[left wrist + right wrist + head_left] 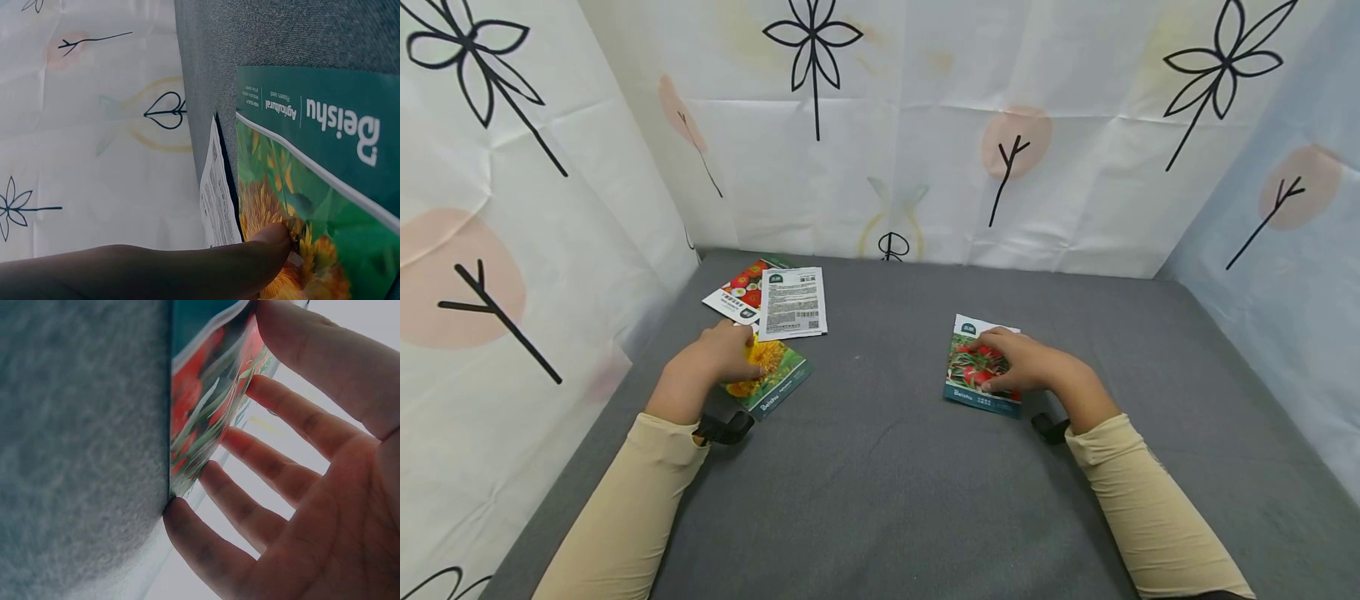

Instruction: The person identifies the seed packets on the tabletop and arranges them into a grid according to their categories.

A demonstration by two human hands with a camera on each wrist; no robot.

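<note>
On the left side of the table, my left hand (721,354) rests over a seed packet with yellow-orange flowers (782,375) and a green "Beishu" band. The left wrist view shows the thumb (272,240) touching the printed front; the other fingers are out of sight there. To the right, my right hand (1026,362) lies over a seed packet with red blooms (964,373). In the right wrist view its fingers (240,503) are spread and gently bent, with their tips against the packet's face (203,406). Both packets look flat on the table.
Just beyond the left hand lies a packet turned text side up (792,304). It partly covers another packet with red flowers (745,287). Grey cloth covers the table (880,467), and white patterned sheets (880,125) hang around its back and sides.
</note>
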